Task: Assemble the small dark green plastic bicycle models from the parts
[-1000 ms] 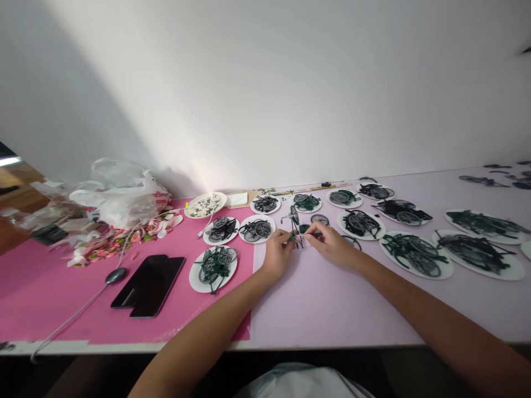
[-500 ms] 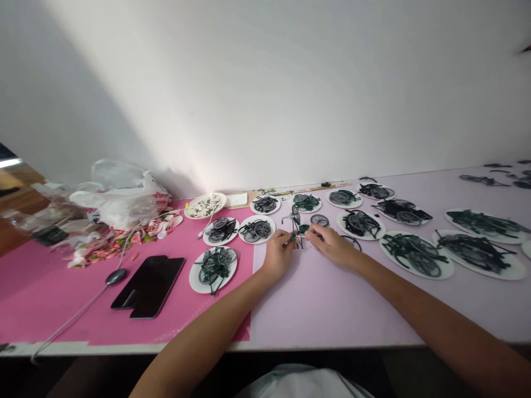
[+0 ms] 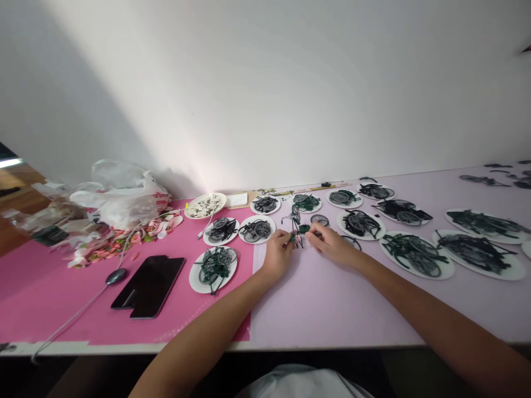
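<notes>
Both hands meet over the lilac part of the table. My left hand (image 3: 279, 251) is closed, its thumb and fingers pinching a small dark green model bicycle (image 3: 295, 221) by its frame. My right hand (image 3: 327, 242) is closed too, fingertips pinched at the bicycle's right side by a dark green part; what exactly they grip is too small to make out. A grey wheel shows at the bicycle's upper front. One loose spoked wheel (image 3: 319, 220) lies just behind my right hand, and another (image 3: 352, 242) is partly hidden by it.
White plates of black or green bicycle parts (image 3: 213, 270) stand left, behind and right (image 3: 417, 254). Two dark phones (image 3: 157, 287) lie on the pink area at left. A plastic bag (image 3: 120, 193), pink petals (image 3: 124, 240), a corded puck (image 3: 116, 276) and a bowl of small pieces (image 3: 206, 205) are farther back.
My right hand has shifted very slightly at the bicycle's side. My left hand keeps its pinch, and everything else stays in place.
</notes>
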Action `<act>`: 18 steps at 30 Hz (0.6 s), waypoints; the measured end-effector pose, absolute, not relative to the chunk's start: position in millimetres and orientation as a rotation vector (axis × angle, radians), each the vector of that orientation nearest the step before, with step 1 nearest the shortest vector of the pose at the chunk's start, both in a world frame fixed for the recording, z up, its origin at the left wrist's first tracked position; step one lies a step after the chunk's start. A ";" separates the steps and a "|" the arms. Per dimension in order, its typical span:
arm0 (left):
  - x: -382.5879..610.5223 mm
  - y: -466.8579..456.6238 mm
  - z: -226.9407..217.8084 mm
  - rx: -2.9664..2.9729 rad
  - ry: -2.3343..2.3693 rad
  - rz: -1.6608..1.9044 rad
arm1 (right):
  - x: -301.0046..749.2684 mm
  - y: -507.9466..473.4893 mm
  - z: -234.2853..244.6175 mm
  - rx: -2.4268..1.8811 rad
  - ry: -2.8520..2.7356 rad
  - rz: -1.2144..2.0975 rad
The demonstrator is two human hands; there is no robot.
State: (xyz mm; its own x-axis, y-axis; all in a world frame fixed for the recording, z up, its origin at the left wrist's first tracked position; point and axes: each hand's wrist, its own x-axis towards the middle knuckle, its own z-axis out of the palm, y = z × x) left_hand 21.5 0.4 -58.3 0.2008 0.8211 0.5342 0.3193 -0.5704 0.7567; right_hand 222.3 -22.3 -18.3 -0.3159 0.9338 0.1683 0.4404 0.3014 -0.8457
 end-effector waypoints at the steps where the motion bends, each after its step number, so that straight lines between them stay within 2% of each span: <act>1: 21.5 0.4 -58.4 1.994 1.059 1.355 | 221.8 -22.9 -18.0 -1.228 -1.894 0.916; 9: 22.4 -0.5 -58.2 1.998 1.041 1.359 | 218.9 -24.2 -16.1 -1.259 -1.907 0.812; 18: 22.4 0.7 -59.4 2.027 1.039 1.382 | 219.9 -24.8 -18.9 -1.156 -1.831 1.013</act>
State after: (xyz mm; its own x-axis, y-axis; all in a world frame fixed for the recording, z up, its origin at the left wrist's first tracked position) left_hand 22.4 0.7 -59.4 0.2049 0.7988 0.5656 0.3216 -0.6007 0.7319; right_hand 219.9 -24.8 -18.9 -0.3263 0.9302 0.1683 0.3518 0.2848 -0.8917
